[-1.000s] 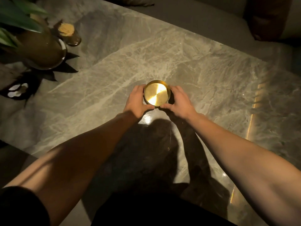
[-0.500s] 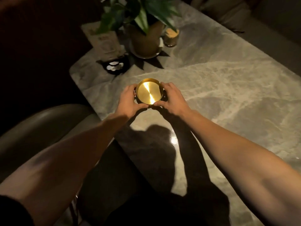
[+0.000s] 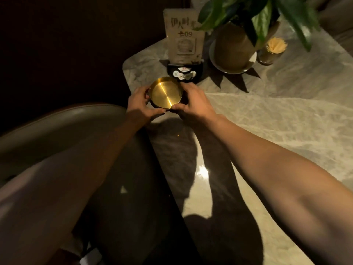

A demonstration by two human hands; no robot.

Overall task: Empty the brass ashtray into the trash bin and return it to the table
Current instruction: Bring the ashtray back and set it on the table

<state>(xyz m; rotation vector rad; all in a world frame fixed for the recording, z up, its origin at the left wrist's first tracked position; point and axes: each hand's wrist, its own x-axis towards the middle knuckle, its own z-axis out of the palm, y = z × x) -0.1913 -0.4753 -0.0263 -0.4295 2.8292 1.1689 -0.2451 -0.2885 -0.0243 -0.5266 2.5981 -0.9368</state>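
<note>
The brass ashtray (image 3: 165, 92) is a round, shiny dish with a bare, clean-looking bottom. Both hands hold it by the rim near the left corner of the marble table (image 3: 277, 119). My left hand (image 3: 140, 103) grips its left side and my right hand (image 3: 192, 103) grips its right side, thumbs meeting at the near rim. I cannot tell whether it rests on the table or hovers just above it. No trash bin is in view.
Right behind the ashtray stands a table sign (image 3: 184, 35) in a black base (image 3: 184, 72). A potted plant (image 3: 235, 44) on a white saucer and a toothpick jar (image 3: 273, 49) stand further right. A padded chair back (image 3: 57, 127) curves at the left.
The ashtray, held in both hands, has travelled left across the table from its middle to the left corner by the sign. My view has turned left with it.
</note>
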